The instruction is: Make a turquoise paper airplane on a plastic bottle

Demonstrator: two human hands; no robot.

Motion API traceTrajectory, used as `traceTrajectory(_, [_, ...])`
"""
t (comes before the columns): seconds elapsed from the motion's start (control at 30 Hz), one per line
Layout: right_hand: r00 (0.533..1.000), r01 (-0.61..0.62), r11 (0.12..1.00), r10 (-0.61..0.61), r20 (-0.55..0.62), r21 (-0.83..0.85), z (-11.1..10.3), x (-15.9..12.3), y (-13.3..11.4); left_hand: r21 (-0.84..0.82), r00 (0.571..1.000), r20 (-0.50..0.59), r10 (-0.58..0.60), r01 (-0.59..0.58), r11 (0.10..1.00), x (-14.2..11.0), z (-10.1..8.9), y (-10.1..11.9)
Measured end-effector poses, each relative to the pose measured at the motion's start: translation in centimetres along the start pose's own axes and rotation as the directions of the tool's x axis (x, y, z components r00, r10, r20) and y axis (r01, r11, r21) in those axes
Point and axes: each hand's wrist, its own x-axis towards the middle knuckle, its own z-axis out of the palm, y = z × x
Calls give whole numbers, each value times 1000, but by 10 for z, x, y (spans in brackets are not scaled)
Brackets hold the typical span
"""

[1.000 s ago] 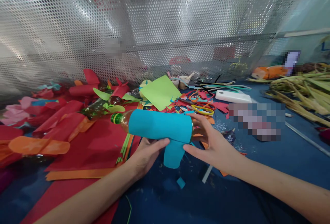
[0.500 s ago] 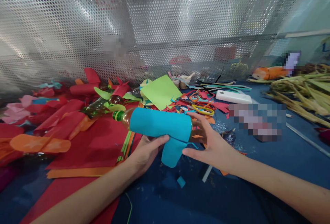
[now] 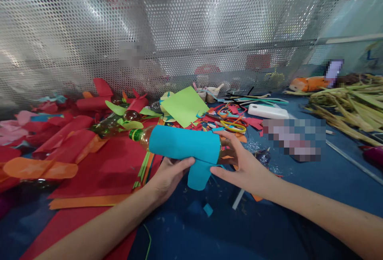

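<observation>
A clear plastic bottle (image 3: 144,137) with a green cap lies sideways between my hands, cap to the left. Blue paper (image 3: 182,142) is wrapped around its body, and a rounded blue paper flap (image 3: 199,175) hangs from its lower side. My left hand (image 3: 173,176) grips the bottle from below, thumb on the blue paper near the flap; its other fingers are mostly hidden underneath. My right hand (image 3: 239,158) is curled around the bottle's base end, fingers behind it and thumb beside the flap's top edge.
Red paper sheets (image 3: 104,164) and orange strips (image 3: 86,201) lie at left, near paper-covered bottles (image 3: 67,140). Behind are a green sheet (image 3: 185,106), coloured scraps (image 3: 230,112), yellow-handled scissors (image 3: 233,126) and a white case (image 3: 268,111). Dry husks (image 3: 350,104) lie right; a perforated metal panel (image 3: 185,32) stands behind.
The view has shifted slightly, so the table things sit a little further left. Both hands keep their hold on the bottle, and the blue flap appears slightly raised.
</observation>
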Motion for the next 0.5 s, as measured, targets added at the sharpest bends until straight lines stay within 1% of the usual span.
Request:
traceTrajectory(0.13, [998,-53,998,53,20,34,-2,2,5,-14,999,51,-1,2,1000,3,0,2])
traceTrajectory(0.17, [998,-66,997,66,24,41,-4,3,6,8,997,72,-9,8,1000,5,-1,3])
traceTrajectory(0.23, [996,-88,993,87,13,72,-7,7,8,109,992,119,-47,34,993,9,-4,7])
traceTrajectory(0.33, [993,-119,987,122,-12,111,-15,14,11,304,975,149,-164,113,946,14,-11,21])
traceTrajectory(0.37, [991,-128,986,130,-12,107,-18,17,12,356,962,156,-224,157,921,15,-14,28])
traceTrajectory(0.43, [991,-132,988,131,16,77,-24,20,16,483,914,176,-365,242,841,14,-16,43])
traceTrajectory(0.47, [992,-122,991,120,35,53,-26,22,18,528,902,179,-393,249,812,13,-15,51])
traceTrajectory(0.5, [993,-103,995,102,52,12,-29,23,20,577,906,176,-386,223,786,11,-13,58])
